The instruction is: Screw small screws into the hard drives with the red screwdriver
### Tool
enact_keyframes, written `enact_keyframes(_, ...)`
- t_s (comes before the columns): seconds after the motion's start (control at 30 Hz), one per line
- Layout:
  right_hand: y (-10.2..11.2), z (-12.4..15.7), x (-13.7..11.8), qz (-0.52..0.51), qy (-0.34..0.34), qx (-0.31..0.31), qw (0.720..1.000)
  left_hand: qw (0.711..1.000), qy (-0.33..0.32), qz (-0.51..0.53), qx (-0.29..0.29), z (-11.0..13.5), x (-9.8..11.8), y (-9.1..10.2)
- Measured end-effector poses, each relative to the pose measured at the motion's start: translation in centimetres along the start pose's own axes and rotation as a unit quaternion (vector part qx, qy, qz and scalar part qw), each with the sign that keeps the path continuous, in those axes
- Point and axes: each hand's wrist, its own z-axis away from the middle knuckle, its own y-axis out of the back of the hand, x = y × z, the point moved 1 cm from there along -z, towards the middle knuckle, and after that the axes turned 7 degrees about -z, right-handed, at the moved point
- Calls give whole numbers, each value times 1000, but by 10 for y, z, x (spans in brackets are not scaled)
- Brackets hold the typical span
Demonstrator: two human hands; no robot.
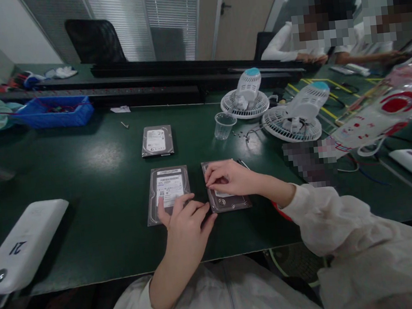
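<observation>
Two hard drives lie flat side by side in front of me on the green table (117, 221). Over the right hard drive (238, 203), my right hand (232, 177) has its thumb and fingers pinched together at the upper left edge. Whatever is in that pinch is too small or hidden to make out. My left hand (187, 219) has its fingers spread. Some of them reach over the lower part of the left hard drive (170, 181), while others touch the right drive's lower left corner. Farther back lies a third hard drive (156, 140), label up.
A clear plastic cup (224, 125) stands behind the right drive, with small screws (247, 138) beside it. Two white fans (246, 103) lie at back right. A blue bin (56, 112) sits at back left, a white device (25, 244) at left. Co-workers (312, 42) sit across.
</observation>
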Motion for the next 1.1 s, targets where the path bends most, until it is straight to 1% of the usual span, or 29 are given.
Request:
enact_keyframes(0.33,2,-1,-6,43,-21,-6,999,1000,1,-3,1,1,0,-1)
enact_keyframes(0.63,0,0,-12,50,-39,-14,998,1000,4,-9,-4,2,0,-3)
enact_keyframes(0.73,0,-1,-12,47,-44,-16,998,1000,7,-10,10,4,-1,-4)
enact_keyframes(0.83,-1,-1,-11,41,-45,-14,998,999,11,-25,22,-1,0,2)
enact_keyframes(0.9,-2,-2,-11,36,-45,-13,998,998,15,-53,6,-11,2,8)
enact_keyframes(1.0,-3,-2,-10,32,-46,-8,998,993,20,-99,-58,-31,2,15)
enact_keyframes(1.07,-2,-2,-10,30,-48,-4,998,986,14,-124,-107,-43,-2,18)
enact_keyframes(1.1,-2,-1,-10,28,-48,-2,998,985,8,-127,-120,-48,-5,18)
